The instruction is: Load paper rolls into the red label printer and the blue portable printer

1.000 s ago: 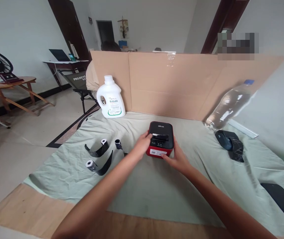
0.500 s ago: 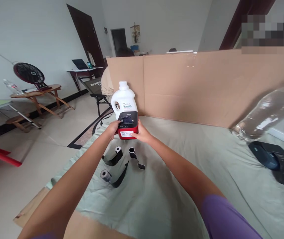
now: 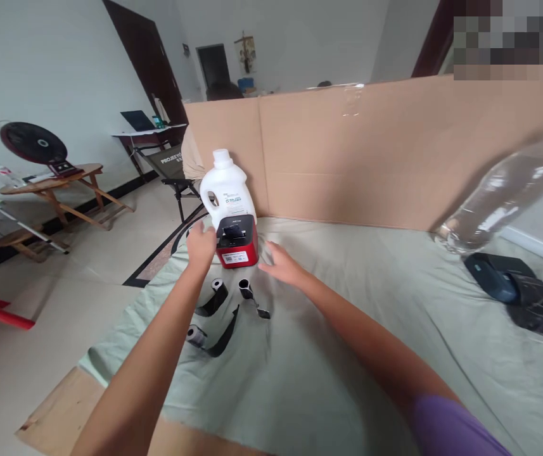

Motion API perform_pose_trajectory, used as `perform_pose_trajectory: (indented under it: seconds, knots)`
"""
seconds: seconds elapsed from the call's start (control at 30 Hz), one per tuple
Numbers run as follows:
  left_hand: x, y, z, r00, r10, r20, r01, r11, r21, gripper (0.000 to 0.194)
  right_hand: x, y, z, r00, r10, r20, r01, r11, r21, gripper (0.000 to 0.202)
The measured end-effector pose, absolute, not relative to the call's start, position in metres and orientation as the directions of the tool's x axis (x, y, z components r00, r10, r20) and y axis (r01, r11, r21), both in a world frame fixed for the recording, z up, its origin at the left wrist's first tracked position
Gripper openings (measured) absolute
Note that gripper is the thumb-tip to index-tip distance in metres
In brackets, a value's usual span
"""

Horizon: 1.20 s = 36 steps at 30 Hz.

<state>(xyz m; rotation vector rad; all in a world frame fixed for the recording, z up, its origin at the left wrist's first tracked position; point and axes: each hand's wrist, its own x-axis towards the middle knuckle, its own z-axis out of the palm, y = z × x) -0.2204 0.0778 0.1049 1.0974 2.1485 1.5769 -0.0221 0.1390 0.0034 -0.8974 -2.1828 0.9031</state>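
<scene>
A red and black label printer sits upright on the green cloth, its dark top and a white sticker on the red front facing me. My left hand is close by its left side, thumb apart from the fingers; whether it touches the casing is hard to tell. My right hand is off the right side, fingers spread with nothing in them. Right behind the printer is a white detergent jug. Nearer to me lie three partly unrolled black-and-white paper rolls.
A cardboard sheet stands along the back of the green cloth. At the right are a large clear plastic bottle and a dark blue-black device with black material. A fan is on a wooden table at left.
Both hands have come away from the printer's sides, the right hand outward to the right. The printer now rests on the cloth in front of the jug. The view has shifted slightly.
</scene>
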Motion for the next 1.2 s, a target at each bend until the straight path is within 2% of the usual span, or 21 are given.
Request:
perform_pose_trajectory:
  seconds: [0.07,0.1,0.13,0.17,0.2,0.23,0.27,0.33,0.4,0.47,0.57,0.63,0.7,0.83,0.97,1.2]
  knots:
    - [-0.183,0.061,0.109,-0.599,0.648,0.470,0.592,-0.037,0.805,0.041,0.036,0.124,-0.003,-0.539,0.810,0.231,0.482,0.521,-0.704,0.069]
    - [-0.158,0.051,0.105,-0.473,0.662,0.582,0.682,-0.144,0.717,0.041,0.071,0.115,-0.007,-0.517,0.824,0.233,0.534,0.524,-0.664,0.064]
    - [-0.130,0.041,0.098,-0.303,0.727,0.616,0.736,-0.232,0.636,0.039,0.110,0.107,-0.010,-0.486,0.837,0.250,0.589,0.525,-0.614,0.058]
    - [-0.101,0.031,0.087,-0.085,0.825,0.559,0.768,-0.303,0.564,0.036,0.150,0.098,-0.012,-0.443,0.855,0.269,0.648,0.513,-0.563,0.052]
    - [-0.072,0.020,0.073,0.167,0.888,0.428,0.782,-0.384,0.491,0.036,0.192,0.090,-0.014,-0.383,0.876,0.295,0.707,0.483,-0.516,0.048]
    - [-0.044,0.009,0.058,0.389,0.878,0.278,0.771,-0.475,0.423,0.040,0.234,0.081,-0.013,-0.316,0.893,0.320,0.765,0.440,-0.470,0.045]
    - [-0.020,-0.002,0.043,0.534,0.829,0.165,0.744,-0.554,0.373,0.045,0.275,0.073,-0.012,-0.240,0.904,0.354,0.824,0.382,-0.418,0.042]
    - [0.017,-0.021,0.016,0.686,0.728,0.022,0.687,-0.657,0.311,0.055,0.348,0.062,-0.005,-0.101,0.907,0.410,0.928,0.234,-0.289,0.038]
    - [0.036,-0.036,-0.002,0.730,0.683,-0.018,0.660,-0.698,0.278,0.061,0.403,0.057,0.006,0.058,0.875,0.480,0.976,0.051,-0.211,0.039]
    - [0.041,-0.046,-0.011,0.732,0.681,-0.016,0.660,-0.703,0.266,0.064,0.439,0.060,0.018,0.243,0.851,0.466,0.964,-0.160,-0.210,0.047]
    - [0.038,-0.055,-0.013,0.721,0.693,-0.005,0.670,-0.694,0.263,0.064,0.460,0.076,0.037,0.496,0.834,0.242,0.856,-0.423,-0.296,0.076]
    - [0.037,-0.057,-0.011,0.713,0.701,0.000,0.677,-0.689,0.260,0.063,0.460,0.089,0.045,0.542,0.834,0.106,0.809,-0.484,-0.334,0.093]
    - [0.037,-0.058,-0.010,0.709,0.705,-0.002,0.681,-0.685,0.257,0.063,0.456,0.100,0.048,0.526,0.848,0.065,0.811,-0.478,-0.337,0.099]
    - [0.039,-0.059,-0.009,0.704,0.710,-0.004,0.689,-0.682,0.244,0.063,0.450,0.108,0.047,0.508,0.861,0.033,0.816,-0.469,-0.337,0.100]
    - [0.039,-0.059,-0.010,0.704,0.710,0.003,0.690,-0.685,0.236,0.064,0.432,0.093,0.049,0.510,0.858,0.059,0.813,-0.458,-0.359,0.104]
    - [0.041,-0.064,-0.012,0.714,0.699,0.029,0.669,-0.694,0.267,0.065,0.296,0.039,0.062,0.293,0.948,0.127,0.908,-0.234,-0.347,0.112]
